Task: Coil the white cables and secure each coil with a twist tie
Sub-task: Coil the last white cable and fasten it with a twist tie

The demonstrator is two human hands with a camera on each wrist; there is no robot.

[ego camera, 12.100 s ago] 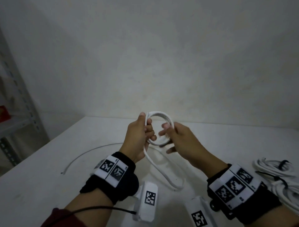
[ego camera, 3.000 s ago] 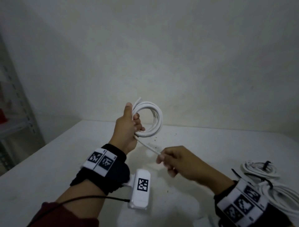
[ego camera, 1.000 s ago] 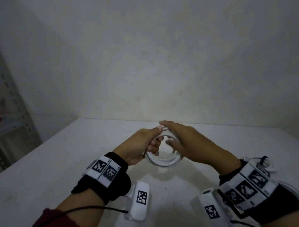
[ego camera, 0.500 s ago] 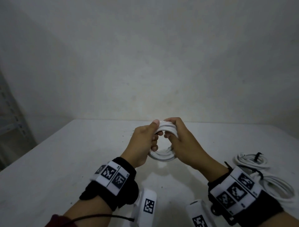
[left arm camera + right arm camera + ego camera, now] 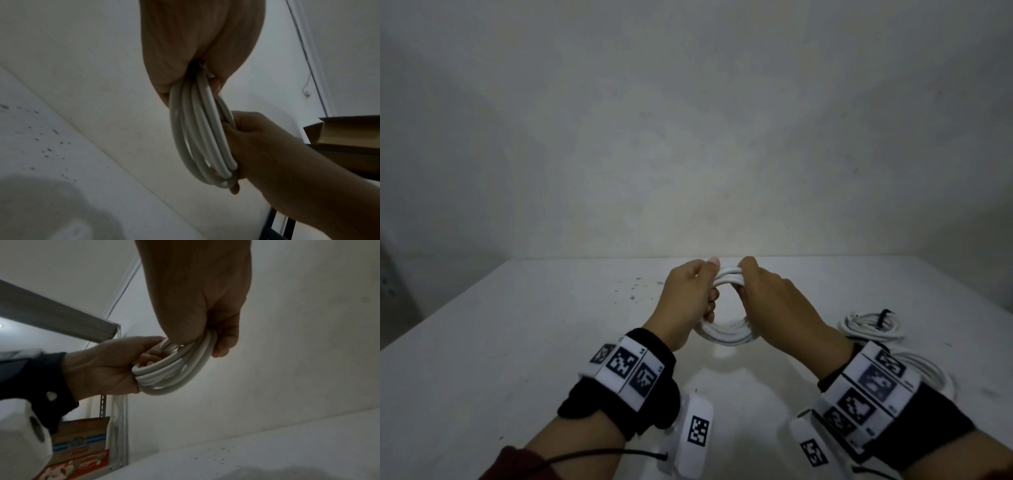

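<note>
a white cable coil (image 5: 726,329) is held up above the white desk (image 5: 517,342), gripped from both sides: the left hand (image 5: 688,301) is curled round its left arc and the right hand (image 5: 774,301) round its right arc, with the thumbs nearly met on top of the loops. in the left wrist view the strands (image 5: 197,133) are seen bunched side by side, pinched at the top by the left fingers (image 5: 216,84) and clamped lower down by the fingers of the other hand (image 5: 257,139); in the right wrist view the same bundle (image 5: 174,369) is seen wrapped by both sets of fingers. the two-sided grip is judged to be there so that the springy loops are kept stacked and cannot fan open while no tie is on them; no loose tail is seen hanging, so the winding appears finished. no twist tie can be made out on this coil or in either hand. on the desk to the right, well apart from the held coil, other white coils (image 5: 873,329) are laid, one with a dark tie (image 5: 883,313) on it, so part of the task is judged done. for the tying step one hand would have to be freed, and loops could slip then. shelving with boxes (image 5: 82,451) is seen beside the desk.
</note>
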